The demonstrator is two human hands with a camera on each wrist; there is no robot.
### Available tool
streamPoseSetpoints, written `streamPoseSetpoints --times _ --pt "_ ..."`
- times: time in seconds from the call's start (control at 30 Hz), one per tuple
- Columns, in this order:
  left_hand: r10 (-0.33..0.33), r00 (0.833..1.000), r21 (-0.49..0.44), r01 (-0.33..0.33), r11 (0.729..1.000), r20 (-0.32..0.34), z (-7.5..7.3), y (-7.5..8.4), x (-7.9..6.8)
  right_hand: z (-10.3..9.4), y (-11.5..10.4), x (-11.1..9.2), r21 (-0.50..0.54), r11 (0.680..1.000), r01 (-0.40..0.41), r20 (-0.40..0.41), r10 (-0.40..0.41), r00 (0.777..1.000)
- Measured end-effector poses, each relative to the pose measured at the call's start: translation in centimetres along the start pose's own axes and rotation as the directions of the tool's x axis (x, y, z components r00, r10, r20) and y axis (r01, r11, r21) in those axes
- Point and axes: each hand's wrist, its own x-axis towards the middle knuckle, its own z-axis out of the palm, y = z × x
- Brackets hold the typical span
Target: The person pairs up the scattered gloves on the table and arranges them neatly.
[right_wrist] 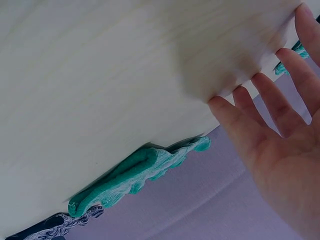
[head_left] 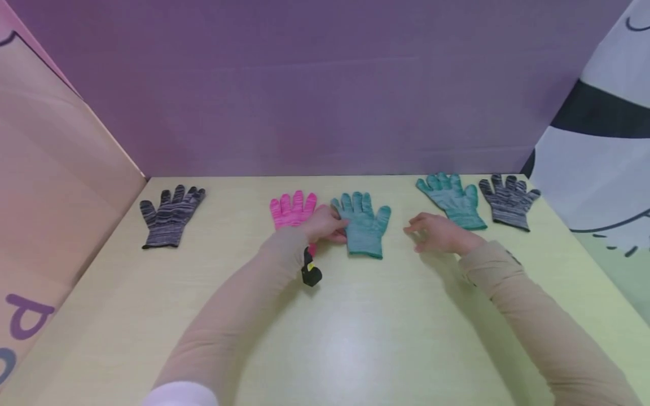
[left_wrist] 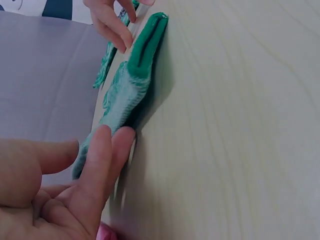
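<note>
My left hand (head_left: 325, 224) is at the left edge of a teal knit glove (head_left: 367, 231), its fingertips right at the fabric and its thumb held apart from the fingers. The glove lies with its fingers toward the back wall and its cuff toward me. Under my left forearm and hand is a bright pink glove (head_left: 293, 210), its lower part mostly hidden. Between the two teal gloves, my right hand (head_left: 438, 232) hovers low over the table with loosely bent, spread fingers and nothing in it. The second teal glove (head_left: 454, 200) lies just beyond it.
A dark grey striped glove (head_left: 172, 219) lies at the far left of the pale wooden table (head_left: 325, 338). Its look-alike, another grey glove (head_left: 509, 203), is at the far right. A purple panel (head_left: 325, 113) stands along the back edge. A small black piece (head_left: 311, 274) hangs at my left wrist.
</note>
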Motion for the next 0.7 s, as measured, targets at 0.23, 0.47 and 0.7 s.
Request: streamPoseSetpoints --times 0.23,0.47,0.7 --pt "-0.011 0.999 -0.049 0.013 0.999 0.045 -2.0 0.6 -0.9 -0.2 -0.3 0.0 0.001 1.000 0.003 -0.001 -0.003 1.000" --pt "0.088 0.995 0.242 -0.075 0.967 -0.040 -2.9 1.4 -1.6 -0.2 -0.4 0.0 0.004 1.000 -0.016 0.002 0.016 1.000" --pt "0.279 0.932 0.701 -0.358 0.618 0.230 -1.2 1.3 -1.5 -0.1 -0.1 0.0 0.000 1.000 0.000 -0.001 0.000 1.000"
